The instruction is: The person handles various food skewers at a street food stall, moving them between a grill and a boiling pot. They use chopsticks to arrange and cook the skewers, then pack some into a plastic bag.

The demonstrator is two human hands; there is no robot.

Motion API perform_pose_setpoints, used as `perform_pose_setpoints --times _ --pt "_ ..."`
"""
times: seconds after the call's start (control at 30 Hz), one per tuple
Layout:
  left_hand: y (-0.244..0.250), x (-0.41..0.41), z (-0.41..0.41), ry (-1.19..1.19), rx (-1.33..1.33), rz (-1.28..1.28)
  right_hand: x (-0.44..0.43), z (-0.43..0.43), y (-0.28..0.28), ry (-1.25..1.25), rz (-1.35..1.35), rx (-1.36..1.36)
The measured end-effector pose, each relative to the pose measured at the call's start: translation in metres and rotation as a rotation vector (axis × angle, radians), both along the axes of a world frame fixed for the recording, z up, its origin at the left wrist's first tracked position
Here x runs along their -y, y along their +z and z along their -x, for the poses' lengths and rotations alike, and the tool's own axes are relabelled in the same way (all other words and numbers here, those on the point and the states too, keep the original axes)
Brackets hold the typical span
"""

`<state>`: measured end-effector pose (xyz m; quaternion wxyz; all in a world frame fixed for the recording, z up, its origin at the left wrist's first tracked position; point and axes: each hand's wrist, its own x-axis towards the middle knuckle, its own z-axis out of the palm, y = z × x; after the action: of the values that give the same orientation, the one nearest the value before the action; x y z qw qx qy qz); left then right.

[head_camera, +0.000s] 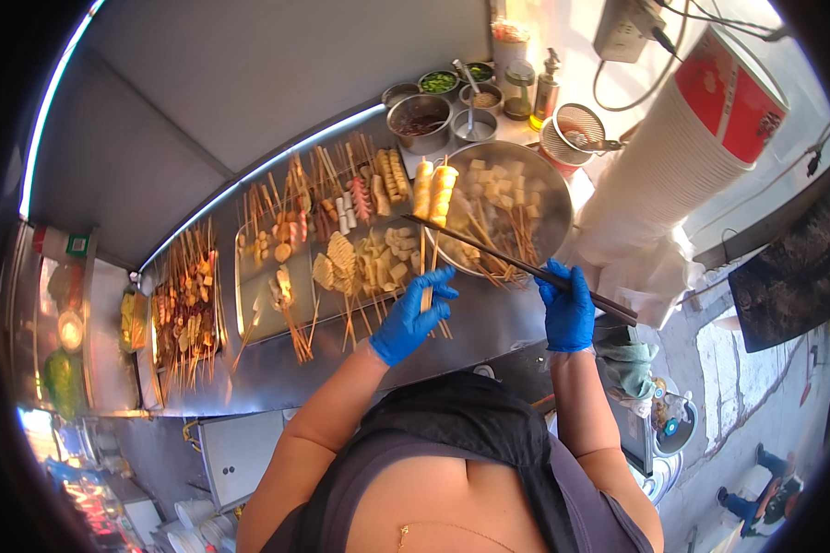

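Note:
My left hand (415, 314), in a blue glove, holds the wooden sticks of two yellow food skewers (434, 192) upright over the near left rim of a round steaming pot (568, 228). Long dark chopsticks (501, 256) are gripped in my right hand (567, 304), also gloved in blue; their tips cross the skewers just below the food. White cubes (501, 181) and more skewers lie in the pot. Left of it, many skewers with tofu-like sheets (337, 263) and other foods rest in a metal tray (241, 290).
Steel bowls, one with dark sauce (418, 121) and one with chopped greens (439, 81), stand behind the pot, near a pump bottle (546, 93) and a wire strainer (574, 131). A tall stack of paper cups (671, 138) leans at right. Another skewer tray (187, 311) is far left.

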<state>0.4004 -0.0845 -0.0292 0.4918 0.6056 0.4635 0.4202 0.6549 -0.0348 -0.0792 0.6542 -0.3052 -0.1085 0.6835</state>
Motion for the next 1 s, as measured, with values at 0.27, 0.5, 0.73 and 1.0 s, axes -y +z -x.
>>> perform_pose_setpoints --times 0.27,0.5,0.73,1.0 --pt "0.045 0.075 0.135 0.042 -0.425 -0.042 0.017 0.114 0.007 0.303 -0.024 -0.112" --pt "0.023 0.103 0.255 0.808 0.207 -0.441 0.03 0.258 0.024 0.429 -0.066 -0.037" --pt "-0.012 0.093 0.442 1.039 0.838 -0.176 0.021 0.409 0.016 0.506 -0.083 0.053" --pt "0.027 0.089 0.592 1.011 0.422 -0.112 0.016 0.428 0.021 0.302 -0.151 0.509"
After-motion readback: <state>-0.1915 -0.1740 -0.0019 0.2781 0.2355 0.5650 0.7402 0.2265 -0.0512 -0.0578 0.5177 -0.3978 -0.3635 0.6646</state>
